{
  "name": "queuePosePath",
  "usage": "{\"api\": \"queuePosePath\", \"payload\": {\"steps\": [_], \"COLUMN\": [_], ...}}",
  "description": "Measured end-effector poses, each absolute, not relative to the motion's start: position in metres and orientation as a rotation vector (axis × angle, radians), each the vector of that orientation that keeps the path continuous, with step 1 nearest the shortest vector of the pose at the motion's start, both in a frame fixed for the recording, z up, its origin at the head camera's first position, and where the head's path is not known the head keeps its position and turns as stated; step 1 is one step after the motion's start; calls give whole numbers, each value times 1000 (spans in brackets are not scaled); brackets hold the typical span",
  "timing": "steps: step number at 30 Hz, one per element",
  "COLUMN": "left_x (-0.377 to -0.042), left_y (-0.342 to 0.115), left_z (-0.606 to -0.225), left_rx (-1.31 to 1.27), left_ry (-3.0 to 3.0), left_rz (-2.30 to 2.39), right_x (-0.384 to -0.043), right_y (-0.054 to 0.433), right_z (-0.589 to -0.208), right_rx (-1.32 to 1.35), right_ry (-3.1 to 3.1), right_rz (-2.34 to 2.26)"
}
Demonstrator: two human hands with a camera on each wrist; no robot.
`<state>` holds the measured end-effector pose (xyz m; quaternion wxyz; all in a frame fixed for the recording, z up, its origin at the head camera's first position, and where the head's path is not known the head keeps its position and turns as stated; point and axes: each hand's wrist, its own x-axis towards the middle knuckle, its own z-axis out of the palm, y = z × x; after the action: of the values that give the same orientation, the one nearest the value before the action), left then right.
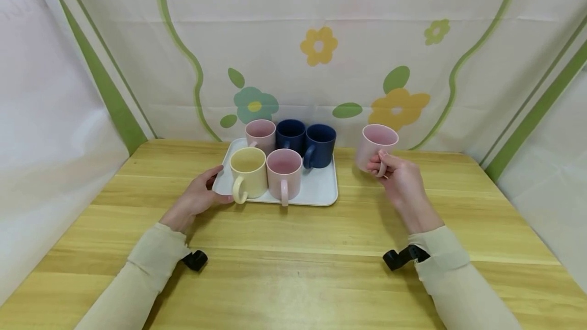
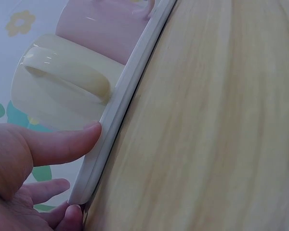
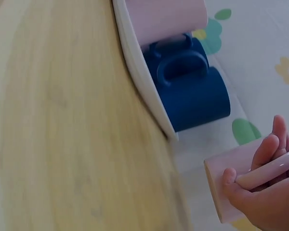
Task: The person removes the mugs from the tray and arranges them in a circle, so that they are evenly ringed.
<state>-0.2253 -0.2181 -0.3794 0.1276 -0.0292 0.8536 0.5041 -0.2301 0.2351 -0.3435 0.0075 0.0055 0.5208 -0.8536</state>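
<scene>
Holding a pink mug (image 1: 369,149) up off the counter (image 1: 293,274) near its back edge with the right hand (image 1: 400,180), with fingers wrapped around the handle, just past the right edge of a white tray (image 1: 321,191). Also gripping that tray at its front-left corner with the left hand (image 1: 198,196), with thumb on the front rim and fingers round the left edge. Got a yellow mug (image 1: 255,182) parked by that corner, with a second pink mug (image 1: 275,183) right beside it along the front edge. Then, further back, got a third pink mug (image 1: 267,140) near the back-left corner plus two navy mugs (image 1: 323,150) going across toward the right edge.
</scene>
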Motion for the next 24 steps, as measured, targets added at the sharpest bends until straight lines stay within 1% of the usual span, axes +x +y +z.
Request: {"api": "queuePosePath", "payload": {"steps": [13, 24], "left_x": [-225, -225], "left_y": [-218, -217], "left_z": [-380, -379], "left_rx": [-78, -78], "left_ry": [2483, 2485], "left_rz": [1469, 1478], "right_x": [-239, -241], "right_y": [262, 275], "right_z": [-355, -360], "right_rx": [146, 183], "right_ry": [1467, 1390], "right_rz": [-2713, -2707]}}
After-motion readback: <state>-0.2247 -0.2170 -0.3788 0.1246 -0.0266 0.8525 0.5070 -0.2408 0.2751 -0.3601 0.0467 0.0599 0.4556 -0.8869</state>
